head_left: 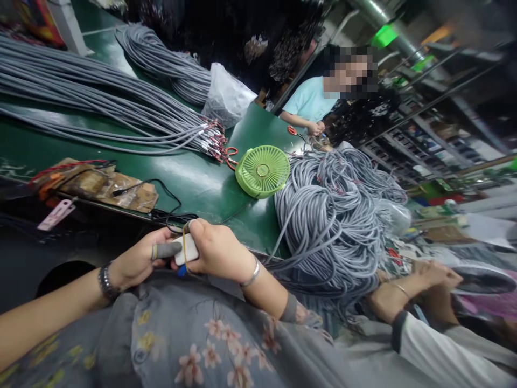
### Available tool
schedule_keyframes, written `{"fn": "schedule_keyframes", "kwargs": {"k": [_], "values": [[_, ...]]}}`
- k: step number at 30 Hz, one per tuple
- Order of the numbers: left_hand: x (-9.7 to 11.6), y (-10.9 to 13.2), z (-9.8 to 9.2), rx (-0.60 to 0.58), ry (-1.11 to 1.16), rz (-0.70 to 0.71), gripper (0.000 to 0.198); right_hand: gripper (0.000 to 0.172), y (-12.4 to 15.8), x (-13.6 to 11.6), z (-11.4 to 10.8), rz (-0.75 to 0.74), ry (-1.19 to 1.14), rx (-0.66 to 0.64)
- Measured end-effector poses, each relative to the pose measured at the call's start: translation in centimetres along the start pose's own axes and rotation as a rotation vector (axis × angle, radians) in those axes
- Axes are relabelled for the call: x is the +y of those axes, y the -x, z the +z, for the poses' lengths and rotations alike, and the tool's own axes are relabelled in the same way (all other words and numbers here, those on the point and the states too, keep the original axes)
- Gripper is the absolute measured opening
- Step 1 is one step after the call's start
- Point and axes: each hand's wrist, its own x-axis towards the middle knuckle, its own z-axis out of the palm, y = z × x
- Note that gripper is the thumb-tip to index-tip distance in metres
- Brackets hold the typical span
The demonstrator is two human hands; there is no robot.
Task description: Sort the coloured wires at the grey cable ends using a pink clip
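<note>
Close in front of my body, a small white block-like thing (187, 251) with a yellow rubber band round it sits between my two hands. My left hand (139, 260), with a grey cot on its thumb, is closed on the near left side of it. My right hand (220, 249) grips the other side, its fingers near the band. A small blue piece (182, 270) shows just below the block; whether it is part of it I cannot tell. Black cable (172, 216) lies on the table edge just beyond my hands.
A green fan (263, 171) stands on the green table (202, 180). Grey cable bundles (100, 94) lie at left, and a large coiled heap (327, 221) sits right. Red-handled scissors (231, 155) lie by the fan. One co-worker (311, 102) sits opposite; another's arms (412, 288) are at right.
</note>
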Motion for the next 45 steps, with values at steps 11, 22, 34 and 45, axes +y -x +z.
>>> {"fn": "schedule_keyframes", "kwargs": {"k": [11,22,34,45], "values": [[-1.0,0.6,1.1,0.097,0.058,0.020,0.059,0.035,1.3,-0.6,0.7,0.050,-0.074,0.000],[0.4,1.9,0.4,0.266,0.303,0.287,0.063,0.022,1.8,1.4,3.8,0.014,-0.499,0.241],[2.6,1.5,-0.7,0.562,0.644,0.300,0.022,0.048,2.6,-0.1,4.5,-0.116,-1.152,0.186],[2.4,2.1,0.1,0.457,0.437,0.573,0.058,0.041,-0.6,-0.2,8.7,0.198,-1.865,0.009]]}}
